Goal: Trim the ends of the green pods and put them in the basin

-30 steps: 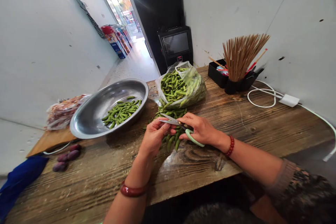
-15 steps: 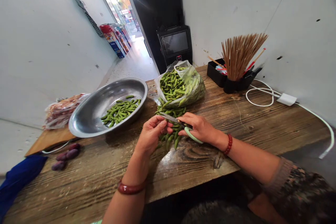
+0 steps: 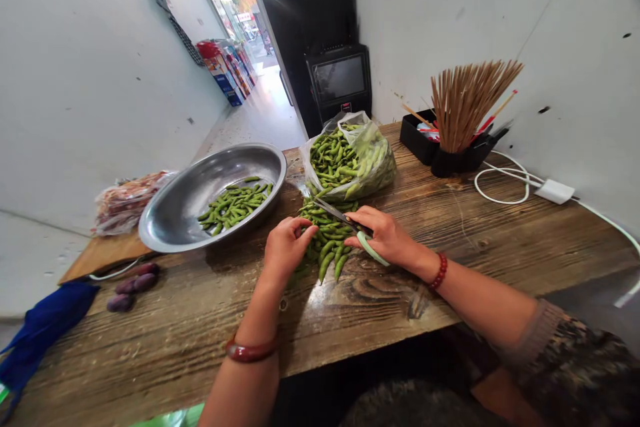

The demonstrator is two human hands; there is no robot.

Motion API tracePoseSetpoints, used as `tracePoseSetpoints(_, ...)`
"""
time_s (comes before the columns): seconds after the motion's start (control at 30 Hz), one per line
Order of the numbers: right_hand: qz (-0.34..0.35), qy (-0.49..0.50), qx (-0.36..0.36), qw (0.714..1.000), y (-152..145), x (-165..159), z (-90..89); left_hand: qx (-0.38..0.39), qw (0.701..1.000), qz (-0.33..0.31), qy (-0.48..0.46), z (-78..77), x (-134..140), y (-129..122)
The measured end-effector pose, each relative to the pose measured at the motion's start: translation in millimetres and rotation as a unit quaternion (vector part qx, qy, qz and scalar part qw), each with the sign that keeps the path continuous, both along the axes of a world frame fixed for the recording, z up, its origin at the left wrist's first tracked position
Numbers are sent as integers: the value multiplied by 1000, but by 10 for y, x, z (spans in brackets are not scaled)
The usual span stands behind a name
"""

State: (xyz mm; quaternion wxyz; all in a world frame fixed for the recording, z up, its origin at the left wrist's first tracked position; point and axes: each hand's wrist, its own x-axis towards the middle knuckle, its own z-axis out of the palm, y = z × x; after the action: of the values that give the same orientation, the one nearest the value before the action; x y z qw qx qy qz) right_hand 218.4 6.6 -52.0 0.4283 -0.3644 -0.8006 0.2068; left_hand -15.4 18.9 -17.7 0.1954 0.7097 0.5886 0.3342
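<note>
My right hand (image 3: 383,237) is closed around scissors (image 3: 364,244) with pale green handles, their blades pointing left over the loose pods. My left hand (image 3: 286,247) is curled, thumb against fingers, just left of the blades; whatever it pinches is hidden. Beneath and between both hands lies a pile of green soybean pods (image 3: 327,247) on the wooden table. Behind that pile a clear plastic bag (image 3: 383,170) full of pods lies with its mouth towards me. To the left, a wide metal basin (image 3: 173,213) contains more pods on its right side.
Several purple, egg-shaped items (image 3: 131,285) and a blue cloth (image 3: 50,320) lie at the left. A wrapped bundle (image 3: 127,203) rests on a wooden board (image 3: 103,257). At the right are thin sticks (image 3: 465,107) in a black holder (image 3: 447,163) and a white cable (image 3: 600,213).
My left hand has drawn slightly left, away from the scissors, and its fingers have curled inward. The scissors stay in my right hand. The whole view has shifted a little.
</note>
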Motion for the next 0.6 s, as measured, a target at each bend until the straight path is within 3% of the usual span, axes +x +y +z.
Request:
tracePoseSetpoints(0.1, 2, 3, 3, 1000, -1, -3, 8, 20, 999, -3, 47, -61, 64, -9)
tracePoseSetpoints(0.23, 7, -2, 1, 1000, -12, -6, 24, 33, 997, -35, -68, -92, 89, 3)
tracePoseSetpoints(0.33, 10, -7, -8, 1000, -23, -5, 38, 1, 986, -42, -163, -45, 97, -3)
tracePoseSetpoints(0.5, 22, -11, -8, 1000, -34, -6, 54, -147, 929, -73, -332, 86, 149, -86)
tracePoseSetpoints(0.6, 24, -16, -11, 1000, -33, -10, 49, -187, 893, -93, -399, 116, 174, -118)
